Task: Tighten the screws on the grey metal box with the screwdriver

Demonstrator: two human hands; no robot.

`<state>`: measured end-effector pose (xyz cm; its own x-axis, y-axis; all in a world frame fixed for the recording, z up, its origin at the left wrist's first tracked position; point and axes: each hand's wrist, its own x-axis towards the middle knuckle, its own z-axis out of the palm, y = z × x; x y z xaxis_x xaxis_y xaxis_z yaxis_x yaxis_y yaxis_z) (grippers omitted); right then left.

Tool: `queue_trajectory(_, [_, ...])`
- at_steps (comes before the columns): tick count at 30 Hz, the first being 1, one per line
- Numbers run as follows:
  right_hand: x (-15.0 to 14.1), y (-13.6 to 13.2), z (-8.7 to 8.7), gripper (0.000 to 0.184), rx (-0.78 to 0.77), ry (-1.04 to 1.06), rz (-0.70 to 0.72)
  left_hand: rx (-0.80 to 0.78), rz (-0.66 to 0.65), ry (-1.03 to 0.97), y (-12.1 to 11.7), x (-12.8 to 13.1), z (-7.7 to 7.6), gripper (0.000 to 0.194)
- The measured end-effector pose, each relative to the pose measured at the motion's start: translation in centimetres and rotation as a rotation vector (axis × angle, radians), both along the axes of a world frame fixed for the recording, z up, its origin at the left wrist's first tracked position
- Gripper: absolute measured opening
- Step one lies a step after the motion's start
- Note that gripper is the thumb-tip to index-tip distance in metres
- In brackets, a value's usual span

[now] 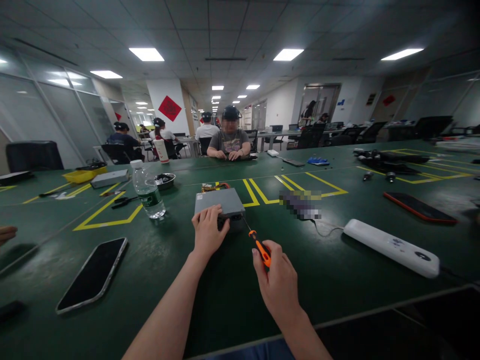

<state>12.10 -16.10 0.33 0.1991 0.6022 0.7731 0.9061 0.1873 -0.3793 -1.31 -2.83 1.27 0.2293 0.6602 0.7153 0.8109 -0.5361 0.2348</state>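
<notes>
A grey metal computer power supply (228,197) lies on the green table in front of me, with coloured wires (216,187) at its far side. My left hand (208,230) holds the box, fingers laid over its top and thumb along the near face. In my right hand (278,276) is an orange and black screwdriver (261,248), gripped by its handle. Its thin shaft points up and left to the near right corner of the power supply. Whether the tip sits in a screw is too small to tell.
Left of the box stand a water bottle (147,192) and a metal bowl (165,181); a phone (93,274) lies nearer. To the right are a white power strip (392,247) and a red-edged phone (420,207). A person (229,137) sits across the table.
</notes>
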Motion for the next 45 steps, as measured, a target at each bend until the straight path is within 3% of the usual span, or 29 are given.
queue_trajectory(8, [0.1,-0.2,-0.2,0.019,0.036,0.027,0.022,-0.007,0.021,-0.006,0.1,0.1,-0.1,0.021])
queue_trajectory(16, [-0.6,-0.2,0.1,0.015,0.022,-0.010,0.205,0.000,0.030,0.003,0.2,0.1,-0.2,0.020])
queue_trajectory(27, [-0.9,0.3,-0.1,0.018,-0.040,-0.001,0.191,-0.005,0.029,-0.001,0.2,0.0,-0.2,0.020])
queue_trajectory(34, [-1.0,0.5,0.2,0.022,0.086,-0.275,0.154,0.014,0.028,-0.007,0.2,0.0,-0.3,0.020])
queue_trajectory(40, [-1.8,0.1,1.3,0.024,-0.044,-0.319,0.142,0.032,0.011,-0.017,0.2,0.0,-0.2,0.020])
queue_trajectory(45, [-1.1,-0.1,2.2,0.034,0.048,-0.656,0.219,0.032,0.011,-0.031,0.1,0.0,-0.1,0.019])
